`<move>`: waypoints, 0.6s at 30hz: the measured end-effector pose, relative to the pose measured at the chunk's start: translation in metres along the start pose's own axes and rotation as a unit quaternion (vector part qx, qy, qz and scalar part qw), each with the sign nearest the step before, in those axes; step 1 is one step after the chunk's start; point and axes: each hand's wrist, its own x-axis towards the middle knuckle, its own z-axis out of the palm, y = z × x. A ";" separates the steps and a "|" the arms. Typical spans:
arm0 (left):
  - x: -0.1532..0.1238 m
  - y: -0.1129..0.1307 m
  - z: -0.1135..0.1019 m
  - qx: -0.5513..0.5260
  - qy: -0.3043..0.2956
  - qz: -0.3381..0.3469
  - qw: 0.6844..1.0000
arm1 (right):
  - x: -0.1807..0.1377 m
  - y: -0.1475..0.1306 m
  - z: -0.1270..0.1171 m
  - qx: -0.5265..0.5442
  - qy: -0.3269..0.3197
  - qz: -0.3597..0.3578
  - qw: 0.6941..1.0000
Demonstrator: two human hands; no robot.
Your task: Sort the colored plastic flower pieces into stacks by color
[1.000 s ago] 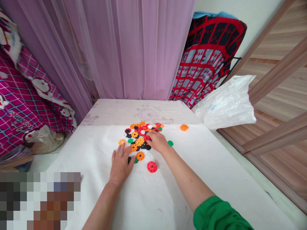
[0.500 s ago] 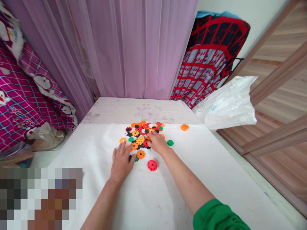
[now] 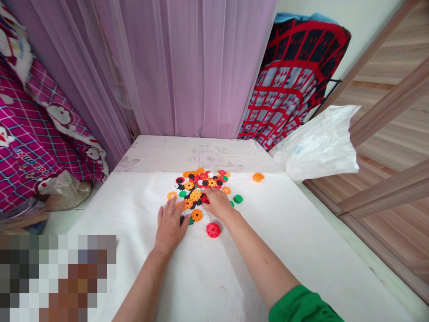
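A heap of notched plastic discs [image 3: 195, 195] in orange, red, black, white and green lies in the middle of the cloth-covered table. My left hand [image 3: 170, 226] rests palm down at the heap's near left side, fingers spread, with a black and a green disc by its thumb. At the right side my right hand [image 3: 218, 203] reaches in with bent fingers. A red disc [image 3: 205, 199] shows between its fingers and thumb; the fingertips are partly hidden. Nearer to me, a separate thick red disc piece [image 3: 213, 230] lies below the right wrist.
Right of the heap lie a green disc [image 3: 238, 199] and an orange one [image 3: 258, 177]. A white plastic bag [image 3: 318, 145] is at the table's right edge. Beyond the far edge hangs a purple curtain [image 3: 187, 67]. A wooden door [image 3: 385, 134] stands to the right.
My right hand has drawn slightly back toward me and its fingers are more bent, uncovering yellow and orange discs behind it. My left hand has stayed in place.
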 end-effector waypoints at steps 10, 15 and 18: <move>0.000 0.001 0.002 -0.006 0.005 -0.005 1.000 | -0.075 0.010 -0.019 0.082 -0.024 -0.022 0.996; 0.000 -0.001 0.002 -0.006 0.007 -0.001 1.000 | -0.086 0.003 -0.012 0.035 -0.042 -0.070 0.996; 0.000 0.000 0.002 0.002 0.003 0.001 1.000 | -0.085 0.001 -0.009 0.025 -0.058 -0.096 0.993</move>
